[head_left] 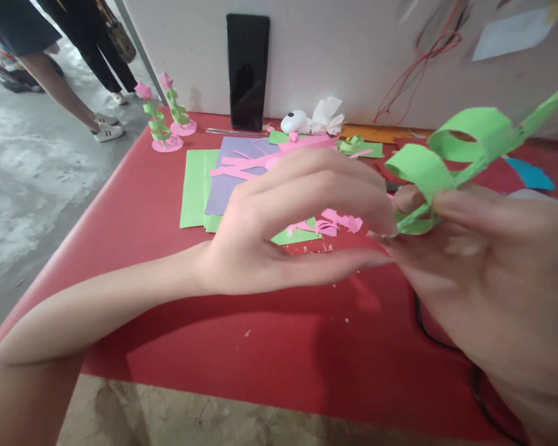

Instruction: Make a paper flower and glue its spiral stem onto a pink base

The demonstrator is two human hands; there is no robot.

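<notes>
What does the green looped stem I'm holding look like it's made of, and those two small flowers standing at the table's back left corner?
The green looped stem: thin matte coloured paper, it seems; flat strips hold curled loops with crisp cut edges. The two small flowers: likely the same paper, pink heads and bases, green spirals, no shine.

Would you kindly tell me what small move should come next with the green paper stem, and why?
Probably press the lowest leaf end flat onto the green paper stem: the left hand and right hand both pinch it at the stem's foot, below two loops already curled.
</notes>
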